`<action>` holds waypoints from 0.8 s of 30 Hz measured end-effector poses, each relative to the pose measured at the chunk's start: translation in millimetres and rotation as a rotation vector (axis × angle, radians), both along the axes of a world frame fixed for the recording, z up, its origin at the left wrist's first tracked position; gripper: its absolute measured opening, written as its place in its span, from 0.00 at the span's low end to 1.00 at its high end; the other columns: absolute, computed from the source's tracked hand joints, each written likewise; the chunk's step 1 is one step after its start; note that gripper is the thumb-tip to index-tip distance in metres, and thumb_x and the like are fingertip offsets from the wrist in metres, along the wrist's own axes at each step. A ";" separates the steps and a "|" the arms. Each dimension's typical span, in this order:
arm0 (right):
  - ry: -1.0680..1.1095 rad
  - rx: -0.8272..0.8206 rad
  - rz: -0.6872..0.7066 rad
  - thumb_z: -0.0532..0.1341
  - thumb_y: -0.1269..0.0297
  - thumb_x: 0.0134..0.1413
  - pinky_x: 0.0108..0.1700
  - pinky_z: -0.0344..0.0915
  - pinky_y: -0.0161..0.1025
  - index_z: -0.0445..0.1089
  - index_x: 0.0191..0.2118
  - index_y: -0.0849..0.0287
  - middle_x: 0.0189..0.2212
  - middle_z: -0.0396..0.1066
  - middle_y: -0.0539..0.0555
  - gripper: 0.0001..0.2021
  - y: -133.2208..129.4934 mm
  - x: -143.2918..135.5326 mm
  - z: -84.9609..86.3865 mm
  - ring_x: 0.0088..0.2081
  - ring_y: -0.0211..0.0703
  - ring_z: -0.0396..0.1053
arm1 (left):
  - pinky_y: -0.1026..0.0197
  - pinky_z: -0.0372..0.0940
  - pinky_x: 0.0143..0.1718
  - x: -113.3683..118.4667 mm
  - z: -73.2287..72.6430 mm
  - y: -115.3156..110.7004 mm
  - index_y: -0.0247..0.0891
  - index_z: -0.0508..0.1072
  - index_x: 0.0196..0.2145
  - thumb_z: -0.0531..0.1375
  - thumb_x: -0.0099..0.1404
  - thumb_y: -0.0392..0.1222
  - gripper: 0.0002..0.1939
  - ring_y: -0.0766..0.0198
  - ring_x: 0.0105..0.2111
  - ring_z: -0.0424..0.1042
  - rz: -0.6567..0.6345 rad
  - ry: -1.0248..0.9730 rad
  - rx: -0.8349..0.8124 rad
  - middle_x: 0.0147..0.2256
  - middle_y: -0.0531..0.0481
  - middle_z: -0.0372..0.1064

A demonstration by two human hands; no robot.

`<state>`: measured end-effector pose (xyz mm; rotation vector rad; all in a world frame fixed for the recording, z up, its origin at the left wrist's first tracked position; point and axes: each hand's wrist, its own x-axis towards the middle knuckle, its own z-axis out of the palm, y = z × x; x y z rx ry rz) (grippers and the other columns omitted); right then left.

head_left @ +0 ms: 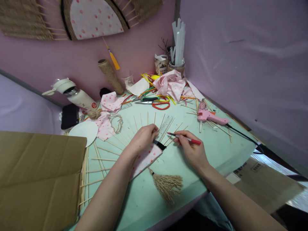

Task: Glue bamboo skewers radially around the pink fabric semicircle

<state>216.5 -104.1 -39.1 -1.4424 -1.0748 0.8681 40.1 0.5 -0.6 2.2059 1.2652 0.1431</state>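
A semicircular piece of white fabric with pink dots (146,160) and a black rim (159,145) lies on the table, with thin wooden sticks (119,138) fanning out from it. My left hand (144,138) rests over its upper part, fingers closed at the lower end of a clear ruler (165,127) that lies along the sticks. Between the fingers of my right hand (193,152) is a red pen (185,138), its tip pointing left towards the ruler and the sticks. A twine tassel (167,184) lies below the fabric piece; my left forearm hides part of that piece.
A pink glue gun (211,117) with a black cord lies at the right. Scissors (161,103), pink cloth (170,84) and a twine spool (110,76) are at the back. A bottle (80,98) and a cardboard sheet (40,179) occupy the left.
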 end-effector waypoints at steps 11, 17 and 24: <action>0.001 -0.034 0.069 0.57 0.56 0.60 0.35 0.68 0.38 0.73 0.39 0.60 0.27 0.76 0.53 0.13 1.2 -2.6 3.2 0.30 0.41 0.73 | 0.60 0.60 0.35 1.9 2.7 -1.9 0.38 0.73 0.40 0.54 0.65 0.38 0.09 0.58 0.35 0.71 -0.036 0.089 0.046 0.34 0.47 0.74; 0.012 -0.035 0.071 0.57 0.57 0.60 0.37 0.68 0.39 0.73 0.39 0.60 0.27 0.76 0.54 0.13 1.9 -3.5 2.6 0.31 0.42 0.73 | 0.60 0.61 0.36 4.5 4.7 -4.0 0.39 0.73 0.41 0.53 0.66 0.38 0.10 0.57 0.37 0.72 -0.053 0.128 0.072 0.36 0.46 0.75; 0.028 -0.033 0.078 0.57 0.56 0.60 0.37 0.68 0.38 0.73 0.39 0.60 0.27 0.76 0.54 0.13 2.1 -4.0 2.9 0.31 0.42 0.73 | 0.61 0.60 0.34 4.2 3.6 -3.4 0.39 0.72 0.40 0.52 0.66 0.38 0.09 0.57 0.35 0.71 -0.075 0.126 0.085 0.35 0.46 0.74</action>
